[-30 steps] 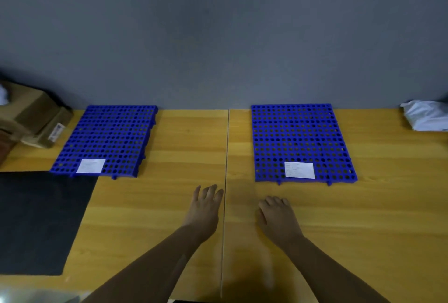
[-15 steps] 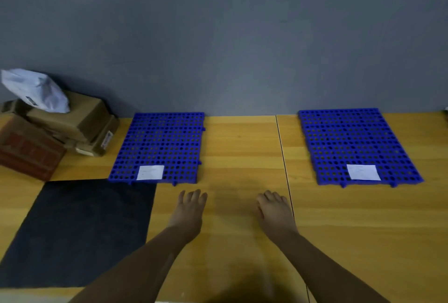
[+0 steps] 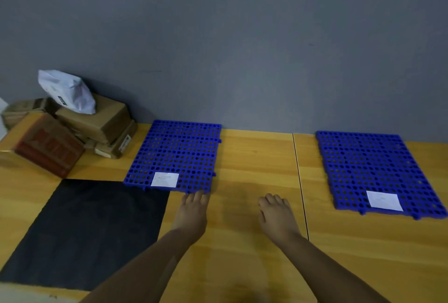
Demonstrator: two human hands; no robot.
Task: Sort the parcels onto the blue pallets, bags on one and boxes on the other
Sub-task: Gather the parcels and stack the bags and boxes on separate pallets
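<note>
Both hands, left hand (image 3: 192, 213) and right hand (image 3: 276, 217), lay flat on the bench (image 3: 254, 157), fingers (image 3: 196, 197) straight and empty, between two blue pallets (image 3: 177, 154).

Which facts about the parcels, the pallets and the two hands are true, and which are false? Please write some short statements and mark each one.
1. The left blue perforated plastic pallet and the right blue pallet bear no parcel yet. True.
2. The white plastic bag lies on the right blue pallet. False: it lies on top of the stacked brown cardboard boxes.
3. The left hand grips a box. False: it holds nothing, with its fingers straight by the left pallet's front edge.
4. The right hand holds nothing. True.
</note>
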